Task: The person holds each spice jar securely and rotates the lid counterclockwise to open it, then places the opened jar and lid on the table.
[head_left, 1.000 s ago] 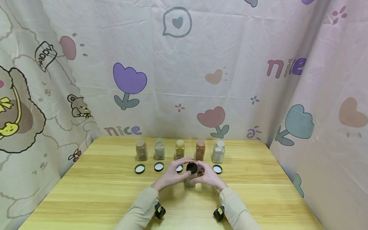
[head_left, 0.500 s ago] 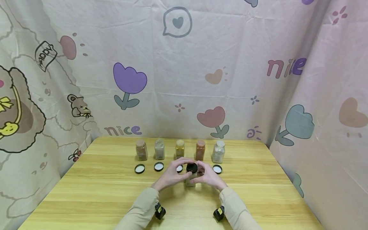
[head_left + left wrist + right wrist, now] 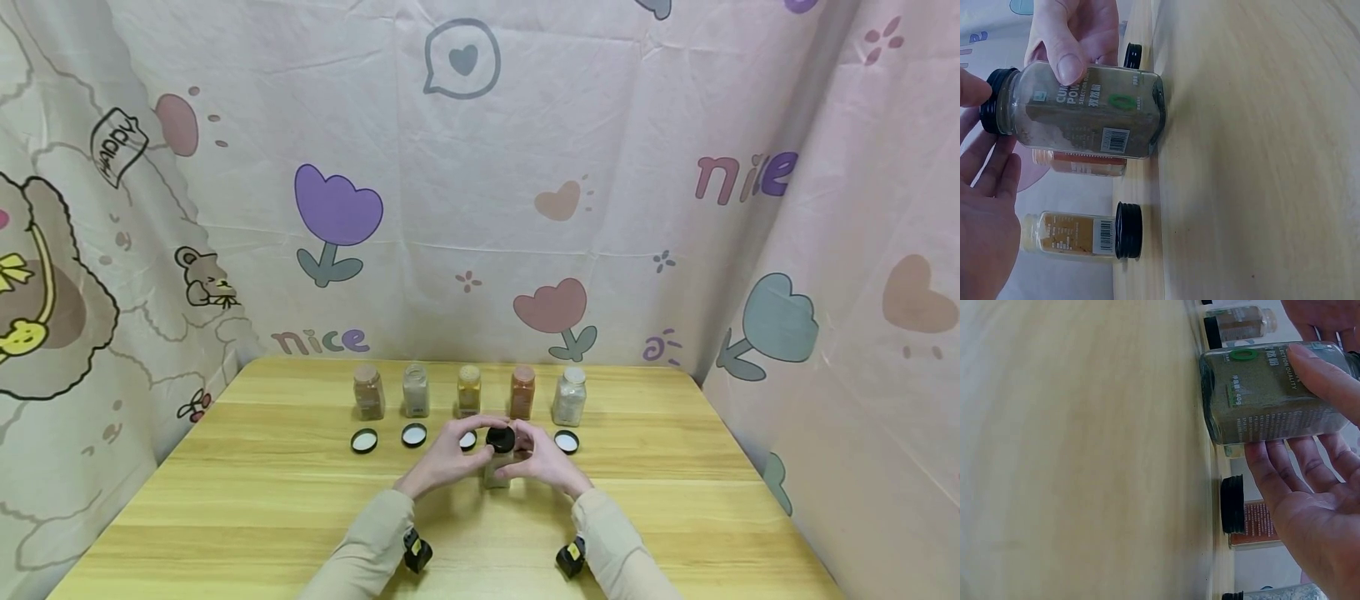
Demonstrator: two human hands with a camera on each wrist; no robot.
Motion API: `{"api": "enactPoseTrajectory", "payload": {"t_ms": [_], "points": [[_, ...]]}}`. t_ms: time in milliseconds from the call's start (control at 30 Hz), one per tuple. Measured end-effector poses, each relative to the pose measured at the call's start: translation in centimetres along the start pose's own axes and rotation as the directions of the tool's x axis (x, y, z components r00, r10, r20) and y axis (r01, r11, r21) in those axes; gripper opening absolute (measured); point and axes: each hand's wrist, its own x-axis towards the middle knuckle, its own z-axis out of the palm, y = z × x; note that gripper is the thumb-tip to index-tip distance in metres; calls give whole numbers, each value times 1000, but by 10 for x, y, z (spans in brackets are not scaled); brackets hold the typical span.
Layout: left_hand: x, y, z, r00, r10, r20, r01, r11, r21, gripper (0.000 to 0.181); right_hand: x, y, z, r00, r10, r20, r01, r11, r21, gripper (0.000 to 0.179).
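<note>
A square glass spice jar (image 3: 497, 478) of brownish-green powder, its label partly reading "POW", stands upright at the middle of the table. My right hand (image 3: 547, 458) grips its body, the thumb lying over the label (image 3: 1075, 94) and the fingers behind, as the right wrist view shows. On top sits a black cap (image 3: 500, 438), which my left hand (image 3: 447, 454) holds by its rim between thumb and fingers. In the left wrist view the cap (image 3: 997, 101) is on the jar's neck. Some of the left fingers spread loosely below the cap.
Behind stands a row of open jars: brown (image 3: 369, 393), grey (image 3: 416, 392), yellow (image 3: 469, 390), red (image 3: 522, 393) and white (image 3: 570, 398). Upturned black caps (image 3: 364, 441) with white liners lie in front of them on the wooden table (image 3: 262, 500). A printed curtain (image 3: 480, 208) hangs behind.
My left thumb and fingers have shifted slightly on the black cap. The jar, my right hand and the row behind have stayed in place.
</note>
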Motion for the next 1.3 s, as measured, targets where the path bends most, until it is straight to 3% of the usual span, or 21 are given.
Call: {"api": "enactPoseTrajectory", "payload": {"t_ms": [200, 567, 900, 1300], "points": [[-1, -1, 0, 998, 52, -37, -51, 998, 26, 35, -1, 1, 0, 1000, 14, 3, -14, 1000, 9, 44], [0, 2, 0, 1000, -20, 13, 20, 1000, 14, 42, 0, 0, 1, 1000, 13, 0, -13, 1000, -5, 49], [1, 2, 1, 998, 42, -39, -41, 998, 39, 36, -2, -1, 0, 1000, 17, 10, -17, 999, 33, 49], [1, 2, 0, 1000, 0, 5, 0, 1000, 10, 40, 0, 1, -1, 1000, 15, 1, -15, 1000, 27, 50]]}}
